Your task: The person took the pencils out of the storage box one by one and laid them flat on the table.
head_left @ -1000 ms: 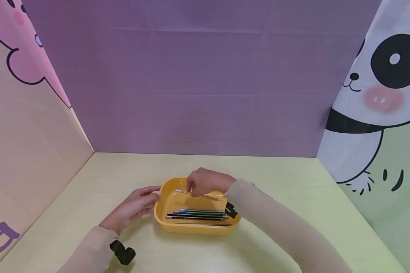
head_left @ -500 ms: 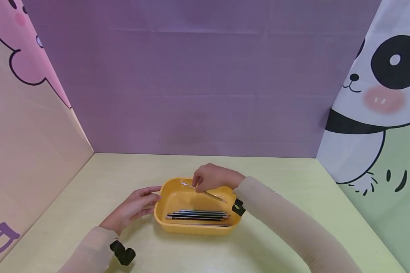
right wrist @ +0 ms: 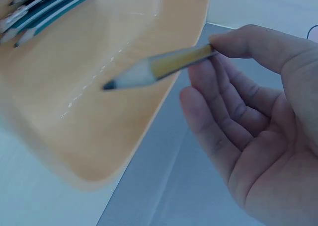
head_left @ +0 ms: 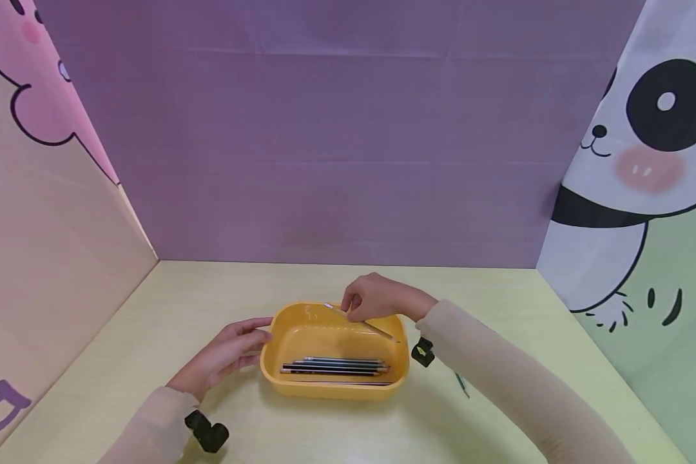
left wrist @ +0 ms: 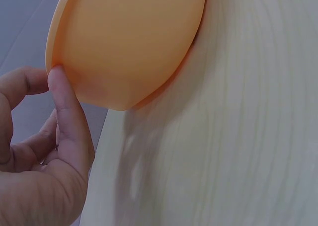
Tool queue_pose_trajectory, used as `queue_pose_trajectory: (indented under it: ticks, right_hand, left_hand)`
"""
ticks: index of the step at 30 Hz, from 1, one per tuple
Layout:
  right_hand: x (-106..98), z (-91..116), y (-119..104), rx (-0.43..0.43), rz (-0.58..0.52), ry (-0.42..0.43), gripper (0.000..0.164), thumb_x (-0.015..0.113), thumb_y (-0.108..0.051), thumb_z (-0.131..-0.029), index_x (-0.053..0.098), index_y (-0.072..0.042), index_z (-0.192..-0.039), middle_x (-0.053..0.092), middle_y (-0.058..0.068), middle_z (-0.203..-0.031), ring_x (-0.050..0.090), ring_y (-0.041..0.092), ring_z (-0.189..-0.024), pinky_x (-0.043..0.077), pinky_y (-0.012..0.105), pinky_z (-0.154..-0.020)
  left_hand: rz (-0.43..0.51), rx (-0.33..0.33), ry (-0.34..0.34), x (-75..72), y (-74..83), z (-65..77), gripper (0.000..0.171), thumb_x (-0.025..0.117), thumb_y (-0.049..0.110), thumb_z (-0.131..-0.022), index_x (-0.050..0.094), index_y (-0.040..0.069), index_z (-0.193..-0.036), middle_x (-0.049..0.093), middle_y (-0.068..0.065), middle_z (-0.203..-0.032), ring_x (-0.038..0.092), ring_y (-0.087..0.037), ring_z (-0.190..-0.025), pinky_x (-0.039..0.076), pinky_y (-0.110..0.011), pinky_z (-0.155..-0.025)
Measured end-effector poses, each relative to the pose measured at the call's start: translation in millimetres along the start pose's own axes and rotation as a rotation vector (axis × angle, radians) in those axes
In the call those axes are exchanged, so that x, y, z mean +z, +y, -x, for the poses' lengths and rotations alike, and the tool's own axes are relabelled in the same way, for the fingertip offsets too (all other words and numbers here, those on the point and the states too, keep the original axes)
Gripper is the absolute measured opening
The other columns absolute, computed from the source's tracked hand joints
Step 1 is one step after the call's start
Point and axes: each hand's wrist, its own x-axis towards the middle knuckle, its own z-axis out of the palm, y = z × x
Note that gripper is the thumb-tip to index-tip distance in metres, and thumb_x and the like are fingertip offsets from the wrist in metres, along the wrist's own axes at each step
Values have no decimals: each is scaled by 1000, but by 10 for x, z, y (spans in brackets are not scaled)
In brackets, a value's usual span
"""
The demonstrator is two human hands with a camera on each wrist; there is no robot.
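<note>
Nearby, a greenish pencil lies on the worktop right of the yellow tray. Dark pencils lie along the tray's near side; the left hand pinches its left rim, and the right hand pinches a yellow pencil above its far right part.
</note>
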Motion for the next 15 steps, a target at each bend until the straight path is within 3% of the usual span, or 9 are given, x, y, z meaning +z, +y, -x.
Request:
queue_pose_trajectory:
  ticks: [15]
  right_hand:
    - [-32,301,362,118,-54,89,9,72,-13,-90,70,-12,-99,64,-3,-82,58,14,-72,54,26,-68]
  left_hand:
    - [16,27,-31,-39,-4,21,65,63,17,-99,33,-9,-150,66,-10,-115,64,-16,-94,57,-27,-80]
